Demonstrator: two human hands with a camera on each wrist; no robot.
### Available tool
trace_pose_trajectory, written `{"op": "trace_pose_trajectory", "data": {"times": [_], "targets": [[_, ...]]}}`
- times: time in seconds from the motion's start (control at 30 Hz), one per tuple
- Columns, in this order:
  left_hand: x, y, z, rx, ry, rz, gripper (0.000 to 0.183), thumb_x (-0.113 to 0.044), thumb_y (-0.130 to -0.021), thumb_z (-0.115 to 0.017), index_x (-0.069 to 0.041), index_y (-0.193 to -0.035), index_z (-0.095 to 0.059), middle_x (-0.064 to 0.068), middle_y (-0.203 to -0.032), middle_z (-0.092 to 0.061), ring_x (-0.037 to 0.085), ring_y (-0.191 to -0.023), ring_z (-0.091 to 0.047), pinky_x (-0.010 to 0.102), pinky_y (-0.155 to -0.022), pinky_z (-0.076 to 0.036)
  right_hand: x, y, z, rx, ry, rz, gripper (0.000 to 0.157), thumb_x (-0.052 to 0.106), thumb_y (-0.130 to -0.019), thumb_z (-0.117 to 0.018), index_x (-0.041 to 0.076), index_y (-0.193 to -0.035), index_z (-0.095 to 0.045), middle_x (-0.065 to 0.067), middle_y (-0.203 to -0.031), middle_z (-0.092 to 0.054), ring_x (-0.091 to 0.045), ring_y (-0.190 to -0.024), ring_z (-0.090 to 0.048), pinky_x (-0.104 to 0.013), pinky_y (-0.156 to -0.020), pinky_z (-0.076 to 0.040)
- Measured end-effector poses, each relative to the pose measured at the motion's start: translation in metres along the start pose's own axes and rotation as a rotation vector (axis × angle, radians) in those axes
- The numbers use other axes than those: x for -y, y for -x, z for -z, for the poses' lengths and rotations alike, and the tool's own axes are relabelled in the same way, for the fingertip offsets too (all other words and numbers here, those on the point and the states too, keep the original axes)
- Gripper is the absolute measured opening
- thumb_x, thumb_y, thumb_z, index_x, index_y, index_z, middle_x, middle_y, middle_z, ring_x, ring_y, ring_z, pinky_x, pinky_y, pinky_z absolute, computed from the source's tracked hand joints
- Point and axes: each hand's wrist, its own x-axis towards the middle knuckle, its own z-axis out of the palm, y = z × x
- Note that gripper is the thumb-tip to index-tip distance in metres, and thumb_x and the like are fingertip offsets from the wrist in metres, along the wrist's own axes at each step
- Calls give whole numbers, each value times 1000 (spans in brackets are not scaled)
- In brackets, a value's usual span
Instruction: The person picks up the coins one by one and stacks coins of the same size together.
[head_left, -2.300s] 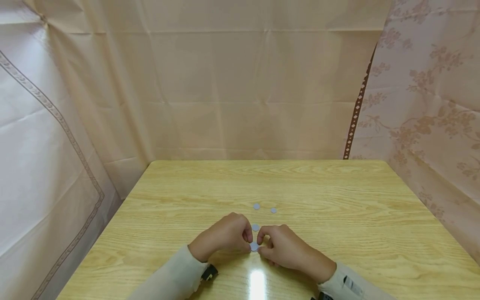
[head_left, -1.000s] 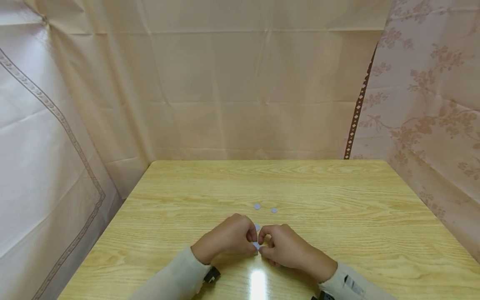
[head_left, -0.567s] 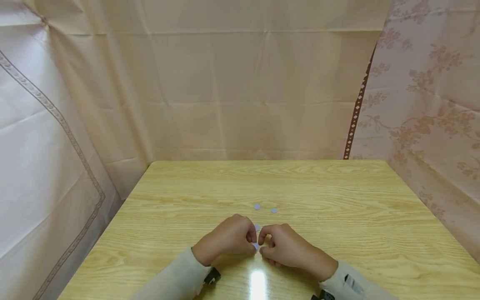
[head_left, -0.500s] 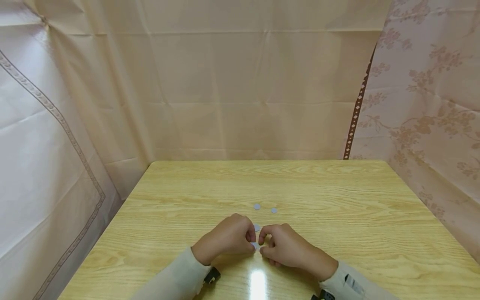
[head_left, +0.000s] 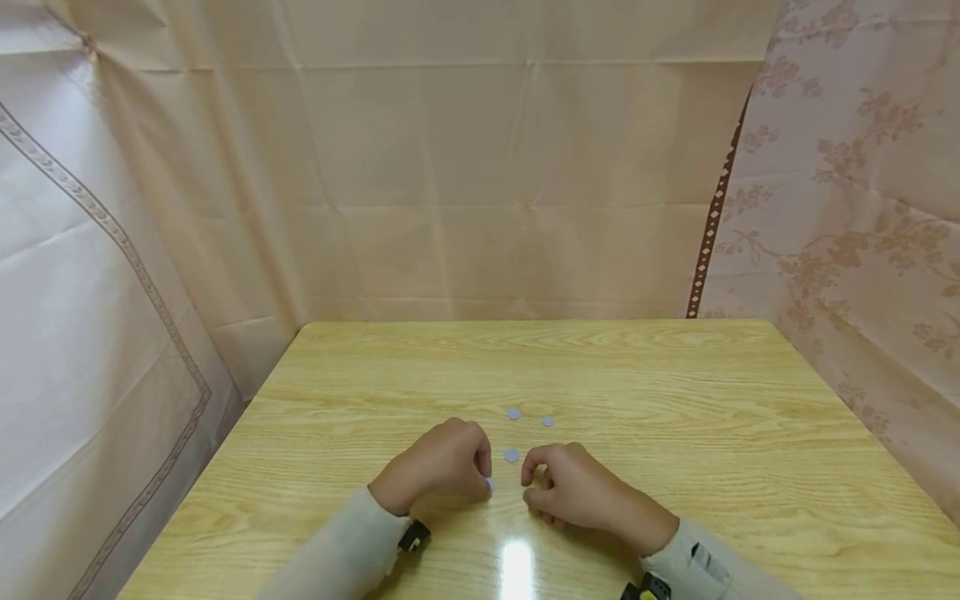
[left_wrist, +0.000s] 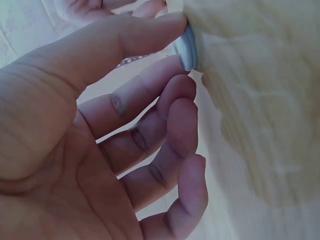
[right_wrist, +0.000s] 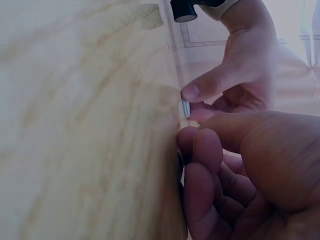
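My left hand pinches a small stack of silvery coins between thumb and index fingertip, close to the tabletop. In the head view only a sliver of the stack shows by the fingertips. The stack's layers are visible edge-on in the left wrist view; how many there are I cannot tell. To its right, my right hand rests low at the table, thumb and index bent with a gap between them and nothing in it. A single coin lies just beyond the space between both hands.
Two more coins lie farther back on the wooden table, one on the left and one on the right. Beige cloth hangs behind the table's far edge. A bright light reflection crosses the tabletop near me.
The left hand has moved left, carrying the coin stack away from the right hand's fingertips. The right hand has shifted slightly right. The three loose coins stay in place.
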Motion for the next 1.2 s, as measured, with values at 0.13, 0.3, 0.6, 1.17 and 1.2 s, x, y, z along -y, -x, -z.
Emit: {"op": "trace_pose_trajectory", "data": {"times": [0.13,0.3,0.6,1.17,1.2], "targets": [[4,0,3,-1,-18,20,23,-13,-73,-87,-24,-66,-68,-12,-70,-64,7,-63,-56,25,-58,-49,-2,-1,2,-4,10,14,4,7,-94,-69,8,-98,-68,3,-54,-65,-12,-40,-61,-21,-39,-46],[8,0,4,-5,-17,30,22,-13,-73,-86,-24,-66,-68,-12,-70,-64,8,-64,-56,26,-58,-49,-3,-2,3,-15,13,3,4,8,-94,-69,11,-96,-68,3,-53,-64,-10,-39,-60,-19,-38,-43],[13,2,10,-1,1,59,24,-9,-72,-86,-22,-65,-67,-10,-68,-63,10,-61,-54,27,-57,-47,-6,-4,7,-41,29,-5,3,7,-94,-69,8,-97,-69,1,-52,-64,-12,-39,-59,-18,-37,-39],[16,4,14,7,-7,58,25,-11,-71,-89,-22,-65,-67,-10,-67,-62,9,-62,-53,27,-57,-47,-9,-7,17,-189,186,10,8,9,-91,-70,11,-98,-72,9,-58,-52,-1,-45,-39,-15,-44,-33],[16,4,14,7,-8,57,25,-11,-71,-89,-23,-65,-67,-10,-68,-63,9,-62,-54,27,-57,-47,-9,-8,17,-200,199,10,9,8,-90,-70,11,-98,-73,9,-59,-52,-1,-45,-39,-16,-44,-34]]}}
